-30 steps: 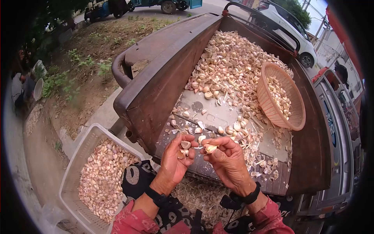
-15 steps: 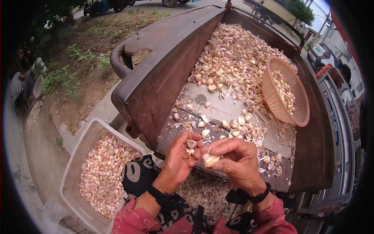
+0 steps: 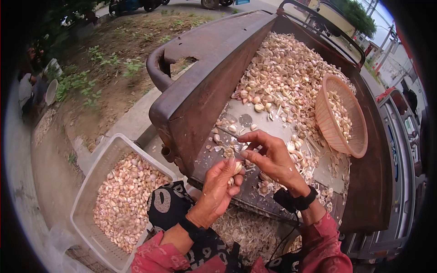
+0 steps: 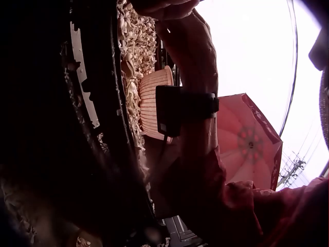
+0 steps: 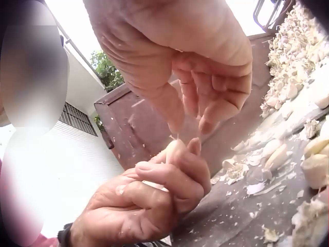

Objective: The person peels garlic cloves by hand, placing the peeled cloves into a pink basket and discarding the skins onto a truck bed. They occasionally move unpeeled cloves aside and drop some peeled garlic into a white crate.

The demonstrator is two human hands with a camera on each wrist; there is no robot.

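In the head view, my left hand (image 3: 214,193) holds a pale garlic clove (image 3: 237,168) between thumb and fingers, with another clove lower against the fingers. My right hand (image 3: 277,161) hovers just above and to the right, thumb and index finger parted. The right wrist view shows the tip of the held garlic clove (image 5: 176,148) poking up from the left fingers, directly below the spread right fingertips (image 5: 205,126). Loose garlic cloves (image 3: 296,154) and dry skins lie on the metal cart bed beyond the hands.
A heap of garlic (image 3: 277,68) fills the cart's far end. A pink plastic basket (image 3: 334,123) with cloves leans at the cart's right wall (image 3: 378,182). To the left, a white crate (image 3: 86,195) of cloves stands low. Peelings (image 3: 246,232) cover the ground below.
The right hand pinched a piece of garlic earlier; now its fingers are parted. The left hand has gone from cradling several cloves to gripping one at its fingertips. The head view has shifted slightly.
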